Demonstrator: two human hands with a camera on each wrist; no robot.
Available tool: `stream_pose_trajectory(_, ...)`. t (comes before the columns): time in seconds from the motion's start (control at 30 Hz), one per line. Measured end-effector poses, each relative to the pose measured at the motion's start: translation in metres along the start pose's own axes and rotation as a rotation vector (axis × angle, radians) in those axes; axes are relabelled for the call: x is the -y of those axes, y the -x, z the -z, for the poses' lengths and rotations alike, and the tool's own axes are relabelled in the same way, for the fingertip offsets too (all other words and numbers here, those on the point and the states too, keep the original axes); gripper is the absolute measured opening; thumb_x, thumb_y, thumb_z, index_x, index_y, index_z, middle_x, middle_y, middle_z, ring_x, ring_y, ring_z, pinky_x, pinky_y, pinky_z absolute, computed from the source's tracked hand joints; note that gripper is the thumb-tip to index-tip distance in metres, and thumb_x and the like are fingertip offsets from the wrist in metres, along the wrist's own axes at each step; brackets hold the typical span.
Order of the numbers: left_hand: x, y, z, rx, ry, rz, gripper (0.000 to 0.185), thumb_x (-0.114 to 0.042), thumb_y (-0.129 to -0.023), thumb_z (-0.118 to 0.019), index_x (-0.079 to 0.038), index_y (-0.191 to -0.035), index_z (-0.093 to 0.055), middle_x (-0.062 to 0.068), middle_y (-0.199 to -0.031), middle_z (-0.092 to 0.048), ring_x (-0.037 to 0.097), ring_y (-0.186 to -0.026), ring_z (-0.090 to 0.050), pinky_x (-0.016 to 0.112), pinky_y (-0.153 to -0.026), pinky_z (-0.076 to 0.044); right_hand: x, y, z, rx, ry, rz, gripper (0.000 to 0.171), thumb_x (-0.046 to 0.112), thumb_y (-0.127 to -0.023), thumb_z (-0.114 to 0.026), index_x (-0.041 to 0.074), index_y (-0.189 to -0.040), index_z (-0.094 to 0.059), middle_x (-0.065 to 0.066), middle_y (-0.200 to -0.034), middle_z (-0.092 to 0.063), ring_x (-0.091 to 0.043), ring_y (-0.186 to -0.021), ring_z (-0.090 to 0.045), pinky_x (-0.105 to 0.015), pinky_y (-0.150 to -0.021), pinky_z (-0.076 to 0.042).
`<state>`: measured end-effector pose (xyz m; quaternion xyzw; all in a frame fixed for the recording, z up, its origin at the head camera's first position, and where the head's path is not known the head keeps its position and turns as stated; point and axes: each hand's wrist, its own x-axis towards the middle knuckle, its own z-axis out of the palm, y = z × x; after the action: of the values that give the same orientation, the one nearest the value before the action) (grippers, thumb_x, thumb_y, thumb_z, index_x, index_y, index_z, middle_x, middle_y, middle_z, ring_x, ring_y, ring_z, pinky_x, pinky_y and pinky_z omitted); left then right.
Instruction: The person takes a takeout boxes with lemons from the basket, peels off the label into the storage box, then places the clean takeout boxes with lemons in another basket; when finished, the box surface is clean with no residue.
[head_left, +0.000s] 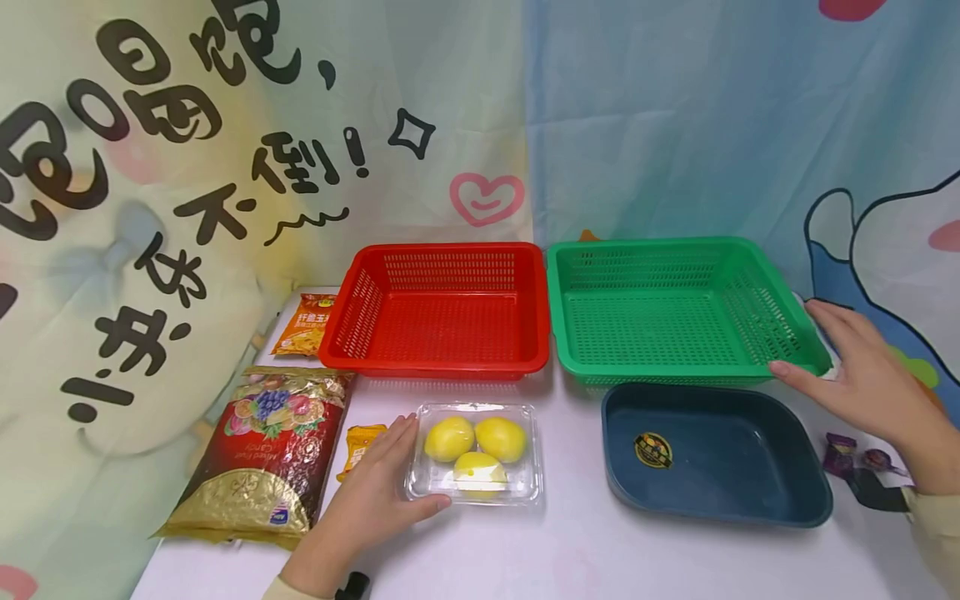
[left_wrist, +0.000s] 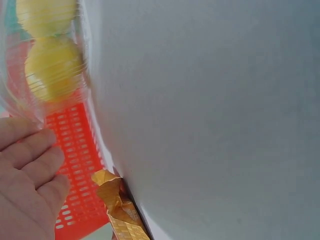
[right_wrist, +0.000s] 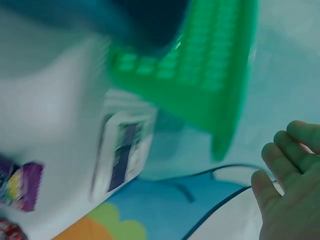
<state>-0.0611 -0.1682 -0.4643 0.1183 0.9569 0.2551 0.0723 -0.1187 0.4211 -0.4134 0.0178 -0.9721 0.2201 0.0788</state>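
A clear plastic box [head_left: 517, 495] with three lemons [head_left: 500, 439] inside stands on the white table. My left hand [head_left: 378, 487] is at the left side of this box, its fingers nearly straight along the wall and the thumb by the front corner. In the left wrist view the fingertips lie close to the box; firm contact is hard to tell. On the right, my right hand [head_left: 873, 383] hovers by the right end of the green basket [head_left: 660, 371], fingers extended. Air separates that hand from the basket in the right wrist view.
An empty red basket [head_left: 450, 333] stands left of the green one. The dark blue basin [head_left: 720, 454] sits in front of the green basket. At left lie a candy bag [head_left: 281, 442], an orange snack packet [head_left: 303, 325] and a small orange wrapper [head_left: 362, 442]. Purple candies [head_left: 840, 454] lie far right.
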Motion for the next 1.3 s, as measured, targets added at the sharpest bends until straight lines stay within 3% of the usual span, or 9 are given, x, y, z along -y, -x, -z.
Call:
stream_pose_trajectory(0.33, 0.002, 0.000, -0.001, -0.004, 0.007, 0.004, 0.116, -0.067, -0.074, -0.085, -0.014, -0.164, -0.036, 0.007, -0.171, -0.034, 0.031, -0.160, -0.031, 0.055, -0.127, -0.031, -0.029, -0.004, -0.014, 0.059, 0.067, -0.084, 0.105, 0.051, -0.099, -0.065, -0.011, -0.162, -0.008, -0.043, -0.163, -0.011, -0.063, -0.148, -0.016, -0.086, -0.112, -0.019)
stream_pose_trajectory(0.5, 0.001, 0.001, -0.001, -0.006, 0.015, 0.008, 0.115, -0.066, -0.074, -0.086, -0.014, -0.164, -0.035, 0.007, -0.171, -0.034, 0.031, -0.160, -0.031, 0.055, -0.128, -0.031, -0.032, -0.006, -0.019, 0.062, 0.083, -0.090, 0.104, 0.051, -0.100, -0.064, -0.014, -0.160, -0.011, -0.044, -0.163, -0.012, -0.064, -0.148, -0.017, -0.086, -0.111, -0.021)
stream_pose_trajectory(0.87, 0.002, 0.001, -0.001, -0.021, 0.023, -0.004, 0.118, -0.070, -0.075, -0.083, -0.014, -0.165, -0.032, 0.008, -0.171, -0.033, 0.033, -0.159, -0.032, 0.056, -0.127, -0.031, -0.033, -0.004, -0.025, 0.041, 0.066, -0.096, 0.103, 0.051, -0.101, -0.062, -0.014, -0.160, -0.007, -0.041, -0.166, -0.009, -0.062, -0.151, -0.014, -0.083, -0.117, -0.015)
stream_pose_trajectory(1.03, 0.002, 0.001, 0.000, -0.059, 0.155, 0.073, 0.105, -0.062, -0.083, -0.081, -0.011, -0.163, -0.037, 0.013, -0.167, -0.042, 0.039, -0.152, -0.043, 0.060, -0.123, -0.037, -0.033, -0.003, -0.027, 0.029, 0.049, -0.085, 0.102, 0.048, -0.101, -0.063, -0.014, -0.160, -0.007, -0.041, -0.166, -0.008, -0.060, -0.152, -0.012, -0.081, -0.120, -0.012)
stream_pose_trajectory(1.2, -0.001, -0.003, -0.001, -0.055, 0.400, 0.148, 0.082, -0.047, -0.095, -0.075, -0.003, -0.157, -0.044, 0.019, -0.159, -0.051, 0.040, -0.139, -0.059, 0.053, -0.113, -0.051, -0.033, -0.002, -0.027, 0.027, 0.042, -0.090, 0.102, 0.047, -0.102, -0.063, -0.013, -0.161, -0.006, -0.040, -0.167, -0.006, -0.060, -0.153, -0.012, -0.081, -0.119, -0.013)
stream_pose_trajectory(1.3, -0.004, -0.006, -0.004, -0.036, 0.495, 0.198, 0.076, -0.044, -0.098, -0.073, 0.003, -0.152, -0.049, 0.024, -0.151, -0.057, 0.040, -0.132, -0.064, 0.049, -0.107, -0.056, -0.034, -0.001, -0.028, 0.027, 0.039, -0.092, 0.101, 0.046, -0.102, -0.063, -0.012, -0.161, -0.005, -0.040, -0.168, -0.006, -0.060, -0.153, -0.011, -0.081, -0.119, -0.013)
